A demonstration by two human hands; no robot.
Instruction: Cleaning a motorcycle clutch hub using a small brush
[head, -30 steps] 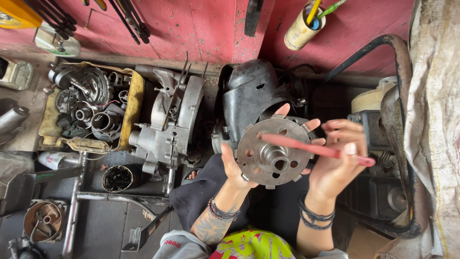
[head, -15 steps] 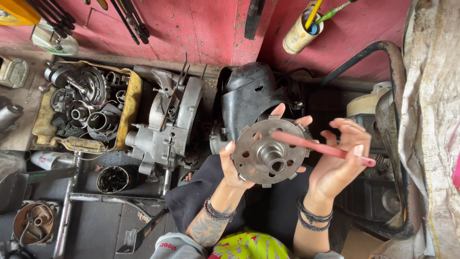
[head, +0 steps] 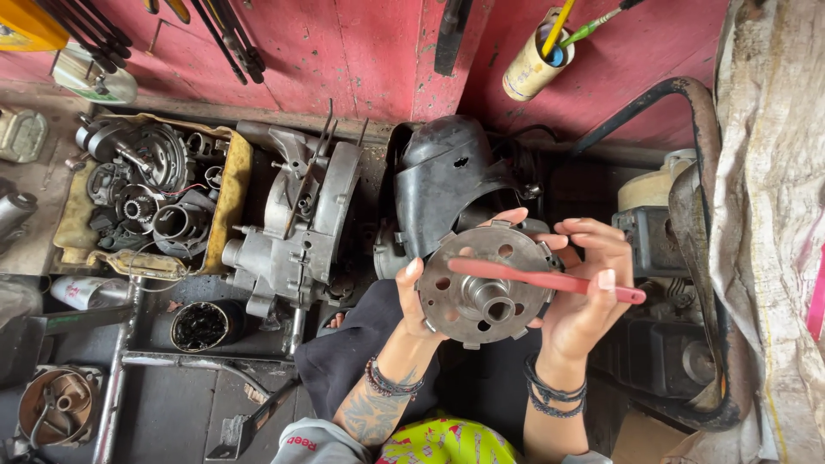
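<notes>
Two hands, one metal disc (head: 483,286) in the left grip (head: 421,296), one red brush (head: 550,281) pinched in the right (head: 584,301).

Left hand (head: 423,301) raised palm-up, thumb up along its near side, fingers curled behind and closed in a grip, tattooed forearm, beaded wristbands, right hand (head: 584,296) cupped alongside, fingers bent and pinched closed, thumb extended, dark bracelets at wrist
</notes>
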